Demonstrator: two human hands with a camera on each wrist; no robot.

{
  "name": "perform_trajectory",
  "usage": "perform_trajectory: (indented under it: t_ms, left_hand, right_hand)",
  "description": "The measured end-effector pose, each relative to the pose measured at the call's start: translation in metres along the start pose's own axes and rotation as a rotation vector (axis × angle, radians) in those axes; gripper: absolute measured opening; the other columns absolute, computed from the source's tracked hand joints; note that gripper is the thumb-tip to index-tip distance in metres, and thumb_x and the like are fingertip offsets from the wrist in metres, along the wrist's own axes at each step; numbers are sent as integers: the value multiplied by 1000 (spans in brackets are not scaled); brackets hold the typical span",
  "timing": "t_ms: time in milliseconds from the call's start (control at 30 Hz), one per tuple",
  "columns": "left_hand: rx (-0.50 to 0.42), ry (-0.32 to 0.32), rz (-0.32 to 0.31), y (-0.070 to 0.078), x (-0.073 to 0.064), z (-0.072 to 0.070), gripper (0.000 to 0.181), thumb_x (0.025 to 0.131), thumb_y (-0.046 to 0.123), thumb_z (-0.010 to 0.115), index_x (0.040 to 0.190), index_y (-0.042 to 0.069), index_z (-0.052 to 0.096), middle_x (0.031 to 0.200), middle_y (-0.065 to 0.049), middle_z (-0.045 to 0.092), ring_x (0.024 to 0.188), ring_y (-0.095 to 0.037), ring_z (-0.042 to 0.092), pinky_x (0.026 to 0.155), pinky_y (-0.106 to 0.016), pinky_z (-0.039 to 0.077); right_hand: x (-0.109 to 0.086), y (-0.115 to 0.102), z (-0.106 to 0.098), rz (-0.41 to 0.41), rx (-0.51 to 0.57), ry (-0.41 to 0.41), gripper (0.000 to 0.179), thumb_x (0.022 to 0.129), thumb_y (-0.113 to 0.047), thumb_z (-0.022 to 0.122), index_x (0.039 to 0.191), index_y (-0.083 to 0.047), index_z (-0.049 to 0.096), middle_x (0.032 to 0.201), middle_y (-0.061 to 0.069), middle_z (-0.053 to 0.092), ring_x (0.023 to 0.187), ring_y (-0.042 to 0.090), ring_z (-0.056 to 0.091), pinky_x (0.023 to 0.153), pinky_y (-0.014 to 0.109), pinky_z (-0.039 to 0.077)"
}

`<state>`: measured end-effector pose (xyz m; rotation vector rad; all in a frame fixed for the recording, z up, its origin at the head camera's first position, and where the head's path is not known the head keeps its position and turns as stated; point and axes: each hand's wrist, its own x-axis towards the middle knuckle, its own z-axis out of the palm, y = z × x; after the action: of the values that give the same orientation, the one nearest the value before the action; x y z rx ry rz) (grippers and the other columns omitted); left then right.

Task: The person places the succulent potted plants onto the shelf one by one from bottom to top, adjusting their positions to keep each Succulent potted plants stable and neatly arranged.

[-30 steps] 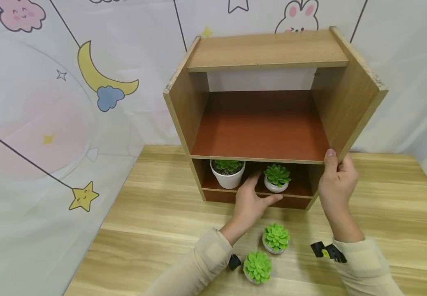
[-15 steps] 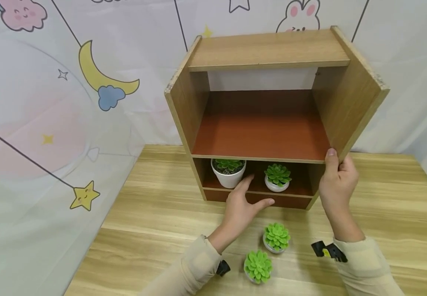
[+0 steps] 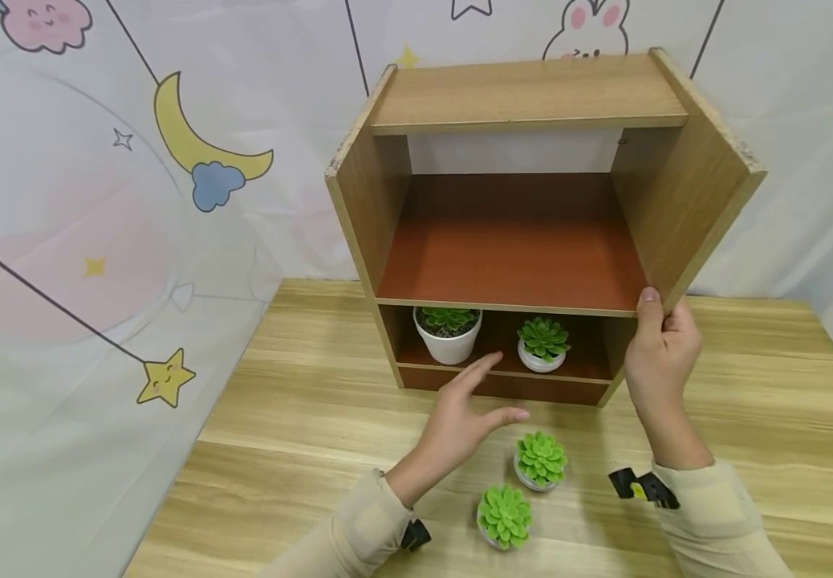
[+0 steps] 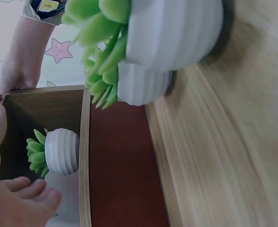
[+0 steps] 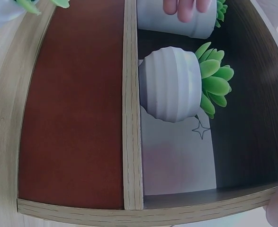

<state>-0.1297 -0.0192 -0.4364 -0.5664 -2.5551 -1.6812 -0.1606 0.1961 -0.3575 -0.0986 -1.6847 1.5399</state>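
Along the right side panel (image 3: pixel 709 181) of the wooden shelf (image 3: pixel 514 241), the right hand (image 3: pixel 662 365) grips the front edge. Before the shelf's lower compartment, the left hand (image 3: pixel 453 419) holds nothing — its fingers reach forward, thumb spread wide. Inside that compartment, a smooth, tapering white pot (image 3: pixel 449 348) stands left of a smaller, ribbed potted succulent (image 3: pixel 543 341), with a gap between. Two bright-green succulents (image 3: pixel 541 459) (image 3: pixel 505 518) stand before the shelf — wood-grained bench (image 3: pixel 279 433) extends to both sides of it.
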Motion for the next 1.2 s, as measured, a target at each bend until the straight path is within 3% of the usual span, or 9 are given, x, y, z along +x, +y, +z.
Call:
perform_trajectory:
  t_ms: [133,300,400,567,933,1200]
  left_hand:
    - [-52,-51,32,-5,-3,-5,79,77,35,83,146,16,49,146,6,46,129,-19,47,105,-36,39]
    - [-123,-132,106,-11,-6,-12,81,75,23,85,146,12,48,145,7,48,126,-27,51,105,-32,39]
    - [-162,-188,148,-16,-10,-15,86,71,15,87,146,12,47,145,4,48,128,-24,49,106,-30,38]
    - [-204,-275,166,-21,-15,-18,94,66,15,90,148,18,45,146,7,47,129,-17,48,106,-32,37]
    - [-137,-358,294,-23,-21,-25,101,57,15,95,146,14,49,146,4,48,123,-14,52,103,-33,41]
    - [-53,-423,392,-28,-30,-30,107,55,21,97,148,11,45,147,-3,47,130,-16,46,105,-33,39]
  right_hand:
    - [1,1,0,5,6,4,28,99,-7,51,85,18,54,68,-5,46,73,9,46,64,22,34]
    - [1,0,0,10,5,4,28,100,-7,51,87,18,55,68,-5,46,73,9,46,64,22,35]
    - [1,1,0,11,5,4,28,99,-7,51,86,18,53,67,-6,45,72,9,46,63,22,34]
    - [1,5,0,4,10,2,27,100,-6,51,88,18,55,67,-4,46,72,9,46,63,22,34]
    - [9,36,-4,-29,27,7,27,100,-6,51,92,18,58,71,-6,50,73,9,47,65,22,36]
    - [8,31,-3,-4,51,3,24,100,-5,51,91,15,60,73,-4,51,77,10,49,69,22,38]
